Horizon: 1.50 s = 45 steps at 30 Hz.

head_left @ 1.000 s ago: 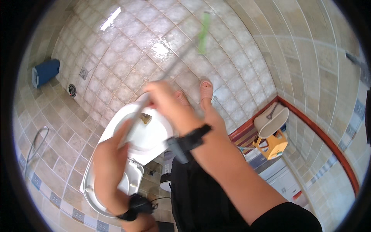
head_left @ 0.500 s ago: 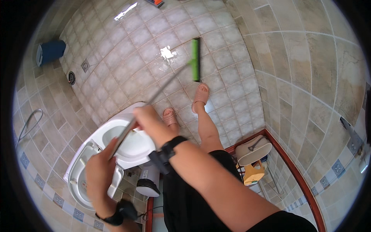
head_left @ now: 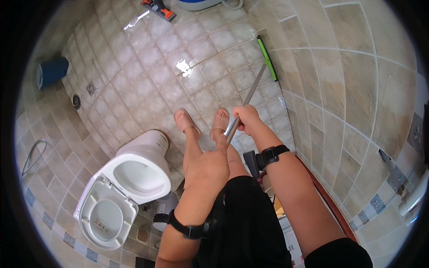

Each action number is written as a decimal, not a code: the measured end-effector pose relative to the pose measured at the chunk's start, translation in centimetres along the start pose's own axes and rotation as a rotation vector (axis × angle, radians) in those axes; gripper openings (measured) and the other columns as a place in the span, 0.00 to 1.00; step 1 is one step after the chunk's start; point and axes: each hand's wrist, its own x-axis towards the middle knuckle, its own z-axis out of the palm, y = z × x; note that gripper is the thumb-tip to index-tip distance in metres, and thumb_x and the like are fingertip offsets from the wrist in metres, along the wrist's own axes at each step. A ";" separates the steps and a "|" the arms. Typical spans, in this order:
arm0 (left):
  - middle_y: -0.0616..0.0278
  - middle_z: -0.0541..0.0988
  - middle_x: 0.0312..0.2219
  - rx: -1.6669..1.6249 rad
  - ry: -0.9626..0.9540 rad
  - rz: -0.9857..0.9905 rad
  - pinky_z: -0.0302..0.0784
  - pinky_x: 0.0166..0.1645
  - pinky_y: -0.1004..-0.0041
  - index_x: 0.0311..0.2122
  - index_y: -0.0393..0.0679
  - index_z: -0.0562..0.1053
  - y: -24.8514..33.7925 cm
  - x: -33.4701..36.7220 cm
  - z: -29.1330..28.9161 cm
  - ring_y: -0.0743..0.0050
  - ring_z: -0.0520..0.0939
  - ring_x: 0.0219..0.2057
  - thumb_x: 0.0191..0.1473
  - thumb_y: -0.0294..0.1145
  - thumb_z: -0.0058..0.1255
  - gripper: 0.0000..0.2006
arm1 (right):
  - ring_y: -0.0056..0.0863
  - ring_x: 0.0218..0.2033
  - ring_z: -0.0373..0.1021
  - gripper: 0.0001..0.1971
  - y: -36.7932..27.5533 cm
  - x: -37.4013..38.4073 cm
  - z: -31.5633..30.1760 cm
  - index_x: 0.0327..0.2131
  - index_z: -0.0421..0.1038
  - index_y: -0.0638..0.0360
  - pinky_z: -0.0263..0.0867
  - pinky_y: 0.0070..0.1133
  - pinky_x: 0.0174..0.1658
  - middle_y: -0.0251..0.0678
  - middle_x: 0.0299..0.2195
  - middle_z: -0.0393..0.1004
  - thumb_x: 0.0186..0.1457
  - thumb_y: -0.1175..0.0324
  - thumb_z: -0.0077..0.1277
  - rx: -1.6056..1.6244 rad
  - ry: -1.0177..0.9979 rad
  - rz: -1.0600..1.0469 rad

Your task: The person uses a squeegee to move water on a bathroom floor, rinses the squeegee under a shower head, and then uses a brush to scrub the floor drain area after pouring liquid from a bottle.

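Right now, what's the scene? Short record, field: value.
tool: squeegee with green head
hands: left hand and right hand both closed on its pole, right nearer the head
head position: on tiled floor, beside the right-side wall; contact with wall unclear
feet: pink sandals
left side: white toilet, seat raised
far left: blue container

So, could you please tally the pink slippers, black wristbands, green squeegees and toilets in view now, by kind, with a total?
Squeegee: 1
Slippers: 2
Wristbands: 2
Toilet: 1
Total: 6
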 end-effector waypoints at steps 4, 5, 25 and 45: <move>0.45 0.76 0.25 -0.028 -0.251 -0.161 0.70 0.33 0.57 0.55 0.54 0.59 -4.4 -0.2 -2.4 0.46 0.76 0.29 0.48 0.31 0.44 0.26 | 0.40 0.19 0.69 0.06 1.7 -0.5 7.2 0.20 0.67 0.69 0.62 0.33 0.15 0.44 0.16 0.67 0.38 0.74 0.46 -0.057 0.146 -0.020; 0.46 0.76 0.25 0.001 -0.350 -0.304 0.70 0.33 0.57 0.56 0.54 0.58 -5.4 -2.6 -4.9 0.46 0.76 0.29 0.48 0.31 0.44 0.27 | 0.38 0.21 0.70 0.07 3.4 -0.8 10.1 0.21 0.68 0.70 0.63 0.31 0.15 0.46 0.17 0.68 0.39 0.73 0.47 0.013 -0.029 0.016; 0.47 0.75 0.26 -0.155 -0.081 -0.089 0.70 0.34 0.57 0.53 0.52 0.61 -20.1 10.0 -12.1 0.46 0.75 0.31 0.48 0.30 0.45 0.24 | 0.25 0.12 0.61 0.05 -9.6 6.7 24.4 0.20 0.59 0.57 0.47 0.16 0.10 0.35 0.15 0.60 0.41 0.70 0.45 -0.251 0.023 0.028; 0.46 0.74 0.21 -0.351 -0.167 -0.186 0.69 0.32 0.57 0.54 0.57 0.62 -14.0 8.4 -9.0 0.44 0.75 0.26 0.47 0.31 0.47 0.25 | 0.30 0.11 0.68 0.07 -9.7 6.6 16.4 0.21 0.66 0.69 0.50 0.18 0.08 0.42 0.15 0.69 0.38 0.72 0.46 -0.526 0.134 0.043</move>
